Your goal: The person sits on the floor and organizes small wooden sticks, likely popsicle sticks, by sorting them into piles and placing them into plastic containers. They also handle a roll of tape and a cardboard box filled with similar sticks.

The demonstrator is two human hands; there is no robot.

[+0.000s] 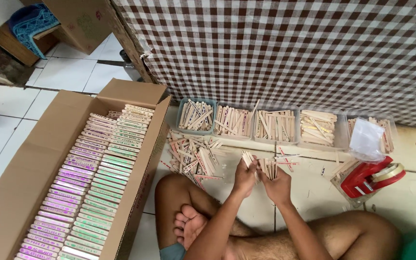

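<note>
I sit cross-legged on a tiled floor. My left hand [245, 176] grips a small bunch of flat wooden sticks [247, 158] that fan upward. My right hand [278, 185] holds another bunch of wooden sticks [268, 168] right beside it; the two hands touch. A loose pile of printed sticks [193, 155] lies on the floor just left of my hands. Beyond it stands a row of shallow trays [277, 140] filled with more sticks.
A large open cardboard box [34, 159] at left holds rows of bundled sticks with purple and green print. A red tape dispenser [372, 177] sits at right, a clear plastic bag [366, 139] behind it. A checked cloth [290, 48] hangs at the back.
</note>
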